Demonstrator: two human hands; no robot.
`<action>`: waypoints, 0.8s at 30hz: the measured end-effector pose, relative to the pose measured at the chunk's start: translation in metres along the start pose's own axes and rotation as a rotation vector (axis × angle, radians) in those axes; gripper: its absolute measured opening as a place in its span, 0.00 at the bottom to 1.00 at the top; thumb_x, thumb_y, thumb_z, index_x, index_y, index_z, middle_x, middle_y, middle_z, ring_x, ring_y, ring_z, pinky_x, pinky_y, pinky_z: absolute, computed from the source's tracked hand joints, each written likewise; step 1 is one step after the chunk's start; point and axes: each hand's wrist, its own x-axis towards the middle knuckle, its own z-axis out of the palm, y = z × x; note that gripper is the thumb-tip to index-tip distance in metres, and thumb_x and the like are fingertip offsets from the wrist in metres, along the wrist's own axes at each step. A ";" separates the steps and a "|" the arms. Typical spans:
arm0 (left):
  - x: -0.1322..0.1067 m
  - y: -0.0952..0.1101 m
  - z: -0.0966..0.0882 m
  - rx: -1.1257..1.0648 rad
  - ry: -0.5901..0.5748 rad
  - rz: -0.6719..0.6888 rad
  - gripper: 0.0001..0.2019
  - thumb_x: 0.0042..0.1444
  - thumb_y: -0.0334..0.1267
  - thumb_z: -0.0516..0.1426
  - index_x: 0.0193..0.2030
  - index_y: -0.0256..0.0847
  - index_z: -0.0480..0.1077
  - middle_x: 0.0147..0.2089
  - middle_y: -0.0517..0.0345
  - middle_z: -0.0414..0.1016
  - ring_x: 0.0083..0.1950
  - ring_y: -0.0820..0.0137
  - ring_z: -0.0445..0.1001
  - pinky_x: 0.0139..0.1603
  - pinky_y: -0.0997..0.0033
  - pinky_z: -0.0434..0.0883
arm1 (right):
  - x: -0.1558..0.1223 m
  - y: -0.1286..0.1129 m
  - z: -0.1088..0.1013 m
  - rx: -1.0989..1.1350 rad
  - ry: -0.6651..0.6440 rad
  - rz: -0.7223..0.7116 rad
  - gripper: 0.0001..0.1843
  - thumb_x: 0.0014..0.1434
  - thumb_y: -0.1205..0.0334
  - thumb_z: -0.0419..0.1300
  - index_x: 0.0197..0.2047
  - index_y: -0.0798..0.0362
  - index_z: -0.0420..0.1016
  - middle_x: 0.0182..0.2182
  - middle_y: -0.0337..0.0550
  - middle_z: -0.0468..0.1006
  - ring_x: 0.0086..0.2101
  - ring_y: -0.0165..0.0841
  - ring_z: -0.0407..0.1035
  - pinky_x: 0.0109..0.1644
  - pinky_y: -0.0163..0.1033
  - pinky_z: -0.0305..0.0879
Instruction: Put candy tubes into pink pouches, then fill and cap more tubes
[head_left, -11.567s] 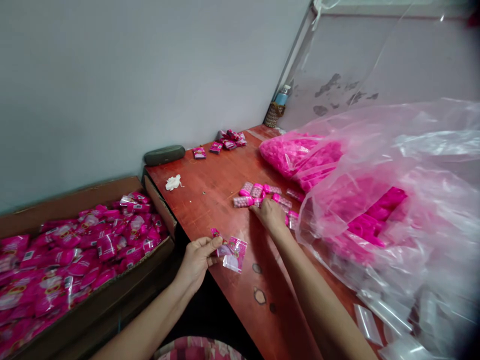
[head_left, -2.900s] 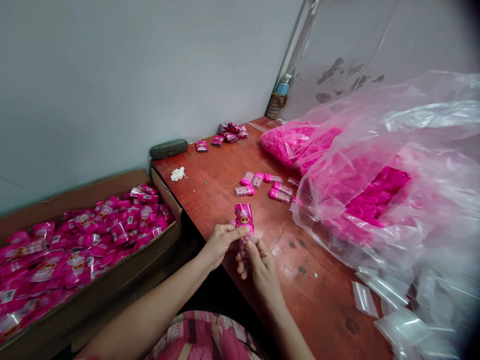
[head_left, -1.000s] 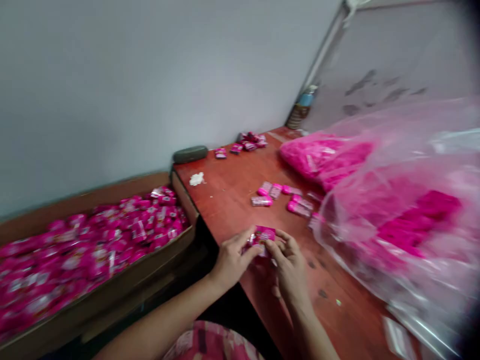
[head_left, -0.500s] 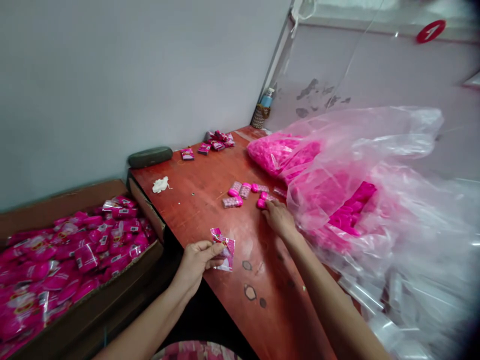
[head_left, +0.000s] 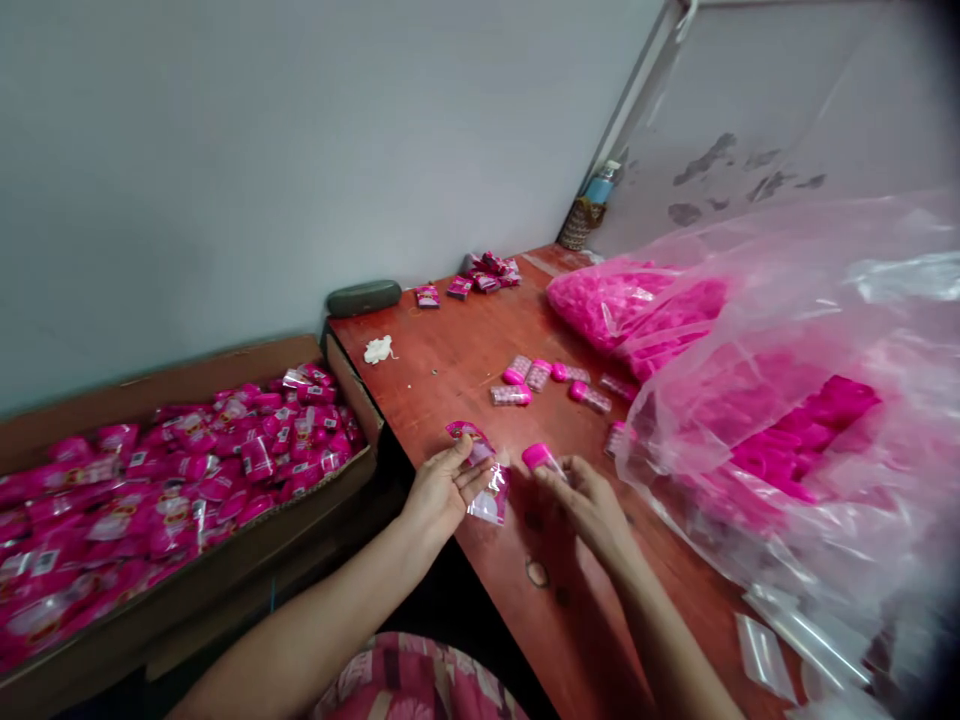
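My left hand [head_left: 442,490] pinches a small clear sachet with pink print [head_left: 484,480] just above the near edge of the red-brown table [head_left: 450,350]. My right hand [head_left: 589,500] holds a little clear tube with a pink cap [head_left: 541,458] by its body, the cap pointing toward the sachet, a short gap between them. Several more pink-capped tubes [head_left: 544,380] lie loose on the table beyond my hands.
A cardboard box [head_left: 247,555] full of filled pink sachets sits left of the table. Big clear plastic bags of pink pieces [head_left: 750,400] fill the right side. Loose clear sachets [head_left: 765,650] lie at the near right. A dark case [head_left: 364,297], more pink packets [head_left: 484,275] and a bottle [head_left: 592,195] stand by the wall.
My right hand has drawn back from the loose tubes with one pink-capped tube and come close to the sachet in my left hand. The view swung left.
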 end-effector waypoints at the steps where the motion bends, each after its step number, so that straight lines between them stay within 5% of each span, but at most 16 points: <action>1: 0.000 -0.002 0.000 -0.011 0.008 -0.002 0.05 0.50 0.32 0.60 0.33 0.33 0.69 0.29 0.51 0.75 0.32 0.67 0.76 0.33 0.72 0.75 | -0.015 -0.005 0.010 0.191 -0.054 0.054 0.18 0.53 0.44 0.53 0.32 0.52 0.62 0.18 0.36 0.70 0.16 0.29 0.62 0.17 0.32 0.54; 6: -0.004 -0.013 0.003 -0.047 -0.070 0.014 0.06 0.49 0.32 0.61 0.33 0.33 0.68 0.31 0.50 0.76 0.32 0.69 0.76 0.34 0.72 0.74 | -0.060 -0.028 0.049 0.590 0.002 0.107 0.17 0.55 0.47 0.54 0.38 0.51 0.60 0.20 0.33 0.68 0.16 0.26 0.63 0.15 0.29 0.59; 10: -0.010 -0.022 0.006 0.021 -0.181 0.037 0.12 0.45 0.38 0.64 0.30 0.32 0.67 0.26 0.55 0.73 0.25 0.73 0.72 0.25 0.77 0.72 | -0.060 -0.031 0.060 0.707 0.020 0.097 0.15 0.56 0.49 0.55 0.40 0.51 0.61 0.24 0.34 0.69 0.19 0.26 0.66 0.18 0.30 0.64; 16: -0.016 -0.024 0.007 0.267 -0.241 0.108 0.19 0.44 0.49 0.62 0.26 0.34 0.63 0.18 0.61 0.66 0.14 0.77 0.62 0.10 0.81 0.58 | -0.057 -0.023 0.066 0.901 -0.097 0.075 0.12 0.59 0.51 0.51 0.38 0.52 0.60 0.22 0.34 0.70 0.16 0.24 0.63 0.16 0.27 0.58; 24: -0.015 -0.020 0.004 0.454 -0.389 0.089 0.16 0.46 0.46 0.61 0.26 0.35 0.64 0.17 0.60 0.66 0.12 0.76 0.61 0.09 0.79 0.57 | -0.060 -0.019 0.070 0.755 -0.005 0.042 0.12 0.58 0.51 0.54 0.37 0.51 0.61 0.20 0.31 0.68 0.16 0.23 0.62 0.17 0.26 0.58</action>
